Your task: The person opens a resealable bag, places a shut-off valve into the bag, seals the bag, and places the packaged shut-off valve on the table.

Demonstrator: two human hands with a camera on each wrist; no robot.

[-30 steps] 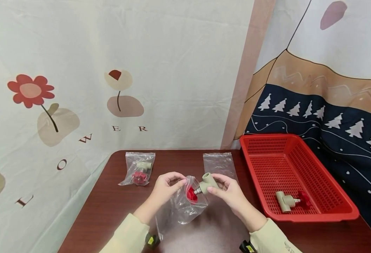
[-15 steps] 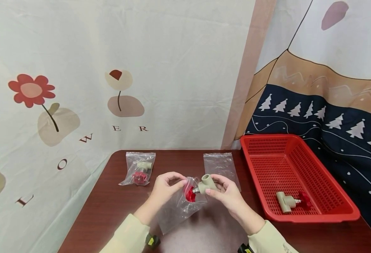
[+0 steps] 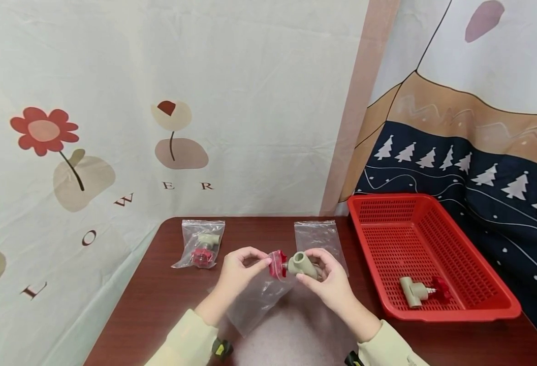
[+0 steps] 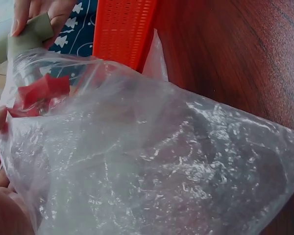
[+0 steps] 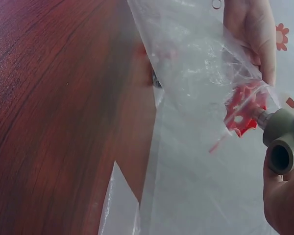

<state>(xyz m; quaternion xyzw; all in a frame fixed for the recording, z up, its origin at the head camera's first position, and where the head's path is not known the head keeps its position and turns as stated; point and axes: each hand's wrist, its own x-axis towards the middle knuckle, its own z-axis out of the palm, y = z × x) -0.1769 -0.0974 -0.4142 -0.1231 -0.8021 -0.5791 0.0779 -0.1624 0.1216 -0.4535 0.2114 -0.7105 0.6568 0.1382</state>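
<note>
My right hand (image 3: 329, 277) grips the grey-green tee body of a stop valve (image 3: 302, 265), its pipe opening facing up and toward me. The valve's red handwheel (image 5: 245, 108) points left and sits inside the mouth of a clear plastic zip bag (image 4: 152, 156). With thumb and forefinger my left hand (image 3: 241, 274) pinches the bag's edge, right beside the handwheel. The rest of the bag hangs down toward the table. In the left wrist view the bag's film covers part of the handwheel, while the tee body is outside it.
A bagged valve (image 3: 202, 249) lies at the table's back left. Another clear bag (image 3: 320, 241) lies flat behind my right hand. On the right, a red plastic basket (image 3: 387, 244) holds one more valve (image 3: 416, 292). A printed cloth (image 3: 259, 101) hangs behind the table.
The valve has turned in my right hand, its handwheel rising and going further into the bag mouth. The bag now hangs lower left. My left hand keeps pinching its edge.
</note>
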